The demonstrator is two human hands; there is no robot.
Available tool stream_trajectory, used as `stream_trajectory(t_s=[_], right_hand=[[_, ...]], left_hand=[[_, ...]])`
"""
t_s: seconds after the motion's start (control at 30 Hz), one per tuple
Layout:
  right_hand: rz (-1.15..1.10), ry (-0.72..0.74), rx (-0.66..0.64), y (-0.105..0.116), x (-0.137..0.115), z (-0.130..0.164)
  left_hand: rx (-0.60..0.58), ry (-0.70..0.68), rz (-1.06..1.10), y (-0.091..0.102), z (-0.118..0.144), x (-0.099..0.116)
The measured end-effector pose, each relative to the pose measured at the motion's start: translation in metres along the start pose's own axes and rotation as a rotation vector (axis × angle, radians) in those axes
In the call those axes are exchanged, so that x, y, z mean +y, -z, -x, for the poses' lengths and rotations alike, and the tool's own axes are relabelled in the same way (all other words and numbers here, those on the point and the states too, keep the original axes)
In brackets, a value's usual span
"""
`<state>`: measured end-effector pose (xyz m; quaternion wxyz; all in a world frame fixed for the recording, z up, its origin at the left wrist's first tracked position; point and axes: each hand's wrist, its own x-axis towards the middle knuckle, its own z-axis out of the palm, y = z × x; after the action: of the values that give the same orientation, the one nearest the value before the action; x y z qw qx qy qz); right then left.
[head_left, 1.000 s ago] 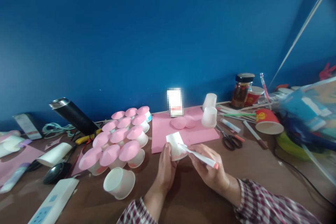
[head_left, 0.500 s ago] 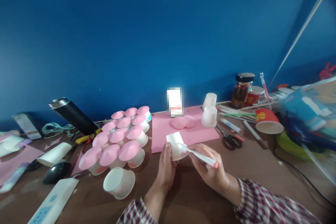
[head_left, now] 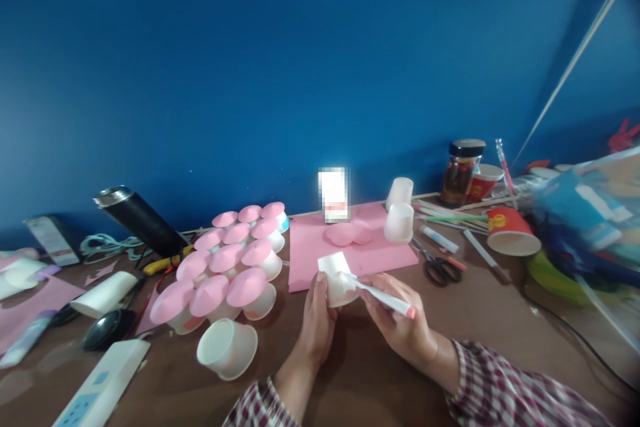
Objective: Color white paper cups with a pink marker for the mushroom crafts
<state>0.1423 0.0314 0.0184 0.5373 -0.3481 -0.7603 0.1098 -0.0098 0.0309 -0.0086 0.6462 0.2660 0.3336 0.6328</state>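
My left hand (head_left: 319,323) is closed around the side of a small white paper cup (head_left: 336,273), which is tilted above the table's front part. In my right hand (head_left: 400,320) is a white marker (head_left: 383,297) with a red end, its tip against the cup's wall. What the tip has drawn is too small to make out. Behind the cup lies a pink paper sheet (head_left: 305,253) with pink paper discs (head_left: 345,234) on it. To the left, several upturned cups wear pink cone tops (head_left: 207,295), and a bare white cup (head_left: 227,349) stands in front of them.
Two upturned white cups (head_left: 399,223) stand at the sheet's right edge. Scissors (head_left: 443,271), a glue stick (head_left: 439,239), another marker (head_left: 483,253) and a red cup (head_left: 510,230) lie farther right. A black flask (head_left: 145,220) and a power strip (head_left: 103,383) are on the left.
Almost nothing differs. The cup and the marker have shifted very slightly to the right, with both hands keeping their hold.
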Motion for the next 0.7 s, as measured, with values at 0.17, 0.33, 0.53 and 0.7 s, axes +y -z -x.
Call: stream_trajectory(t_s=[0.17,0.33,0.53,0.7], right_hand=[[0.003,0.003,-0.003,-0.0005,-0.0003,-0.0002],[0.005,0.006,0.006,-0.0001,-0.0012,-0.0016],[0.011,0.033,0.007,0.0009,-0.0023,-0.0022],[0.007,0.028,0.008,0.0014,-0.0038,-0.0034]], left_hand=[[0.025,0.004,-0.002,0.0002,-0.0002,-0.0001],[0.018,0.008,-0.012,0.0030,-0.0005,-0.0020],[0.023,0.012,-0.005,0.0032,0.0003,-0.0023],[-0.004,0.002,-0.004,0.0017,-0.0003,-0.0011]])
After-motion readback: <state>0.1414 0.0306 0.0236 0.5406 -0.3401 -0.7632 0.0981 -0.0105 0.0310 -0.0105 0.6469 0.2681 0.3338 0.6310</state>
